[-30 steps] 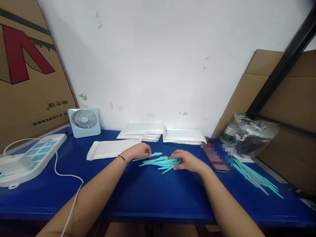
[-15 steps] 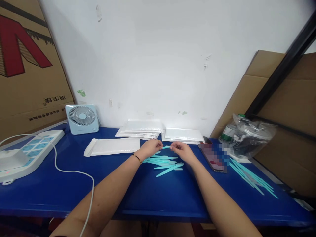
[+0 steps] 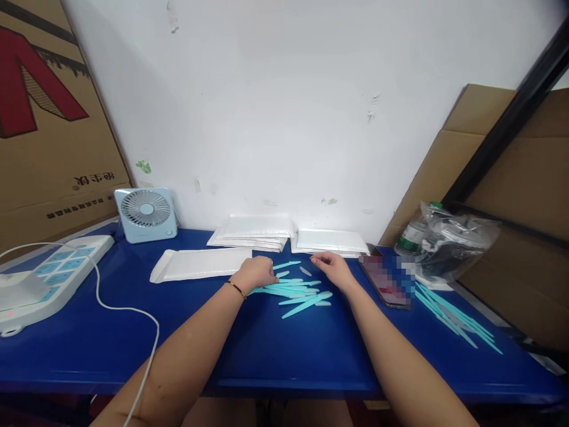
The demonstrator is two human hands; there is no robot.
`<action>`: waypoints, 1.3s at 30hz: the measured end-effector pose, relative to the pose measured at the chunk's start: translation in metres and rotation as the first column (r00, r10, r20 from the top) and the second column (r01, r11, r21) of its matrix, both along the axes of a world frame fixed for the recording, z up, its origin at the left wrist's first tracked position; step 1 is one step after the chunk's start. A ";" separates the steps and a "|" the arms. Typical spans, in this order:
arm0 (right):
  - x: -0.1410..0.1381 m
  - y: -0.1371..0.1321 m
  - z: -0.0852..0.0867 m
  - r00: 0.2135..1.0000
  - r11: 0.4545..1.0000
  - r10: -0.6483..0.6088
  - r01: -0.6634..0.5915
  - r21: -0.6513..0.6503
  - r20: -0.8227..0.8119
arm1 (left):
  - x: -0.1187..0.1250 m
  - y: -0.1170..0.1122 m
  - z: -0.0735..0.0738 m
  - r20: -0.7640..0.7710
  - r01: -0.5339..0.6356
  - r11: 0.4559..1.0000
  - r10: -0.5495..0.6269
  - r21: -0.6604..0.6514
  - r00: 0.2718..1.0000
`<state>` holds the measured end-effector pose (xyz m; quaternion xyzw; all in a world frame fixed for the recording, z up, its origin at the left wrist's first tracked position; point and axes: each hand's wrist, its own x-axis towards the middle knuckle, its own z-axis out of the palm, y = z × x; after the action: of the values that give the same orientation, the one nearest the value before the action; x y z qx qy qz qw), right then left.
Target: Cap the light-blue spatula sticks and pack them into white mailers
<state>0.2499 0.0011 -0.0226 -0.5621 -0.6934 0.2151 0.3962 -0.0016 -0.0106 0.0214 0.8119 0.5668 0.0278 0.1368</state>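
Turquoise eyebrow razors (image 3: 291, 289) lie in a loose pile on the blue table. My left hand (image 3: 255, 273) is closed at the left end of this pile, its fingertips down among the handles and partly hidden. One razor (image 3: 287, 264) points right from beside the left fingers; whether it is held or lying cannot be told. A small translucent piece (image 3: 305, 271), like a blade cover, rests just left of my right hand (image 3: 331, 268). The right hand hovers at the pile's upper right, fingers loosely bent and apart, with nothing visible between them.
White padded mailers (image 3: 255, 226) are stacked by the wall, one long mailer (image 3: 195, 264) lying in front. A phone (image 3: 386, 284) and more razors (image 3: 457, 317) are at the right, near a plastic bag (image 3: 457, 243). A fan (image 3: 146, 214), power strip (image 3: 66, 273) and cable (image 3: 128, 309) occupy the left.
Both hands were together over one razor; now they are apart. My left hand has moved left and down to the pile, my right slightly away. The translucent piece now lies between them.
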 end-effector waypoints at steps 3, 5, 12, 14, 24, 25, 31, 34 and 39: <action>-0.012 -0.008 0.006 0.993 0.993 0.114 -0.114 0.005 0.030 | 0.003 0.000 0.000 0.053 0.031 0.999 -0.030 -0.015 0.998; -0.020 -0.013 0.009 0.980 0.979 0.200 -0.199 -0.044 0.007 | 0.007 0.002 0.000 0.126 0.046 0.999 -0.047 0.012 0.991; -0.019 -0.011 0.009 0.922 0.960 0.205 -0.255 -0.116 -0.329 | 0.028 0.013 0.001 0.263 0.073 0.985 -0.113 0.159 0.958; -0.014 -0.009 0.007 0.913 0.960 0.189 -0.249 -0.127 -0.362 | 0.033 0.017 -0.003 0.258 0.075 0.983 -0.117 0.168 0.959; 0.004 -0.004 0.004 0.921 0.969 0.070 -0.154 -0.191 -0.383 | 0.025 0.023 -0.006 0.214 0.053 0.989 -0.082 0.140 0.973; 0.008 -0.002 0.003 0.927 0.975 0.030 -0.109 -0.194 -0.374 | 0.024 0.024 -0.007 0.210 0.052 0.990 -0.079 0.134 0.974; 0.017 0.005 -0.003 0.990 0.969 -0.106 0.082 -0.232 -0.095 | 0.018 0.030 -0.014 0.198 0.072 0.979 -0.110 0.188 0.974; 0.012 0.003 0.001 0.986 0.981 -0.113 0.130 -0.144 0.121 | 0.011 0.028 -0.013 0.235 0.072 0.977 -0.119 0.199 0.965; -0.006 -0.012 0.013 0.973 0.996 0.085 -0.083 -0.019 0.215 | -0.002 0.022 -0.009 0.230 0.223 0.975 -0.216 -0.007 0.949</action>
<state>0.2442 -0.0112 -0.0095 -0.5542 -0.7543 0.1731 0.3064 -0.0034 0.0112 0.0120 0.8590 0.4539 0.0957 0.2164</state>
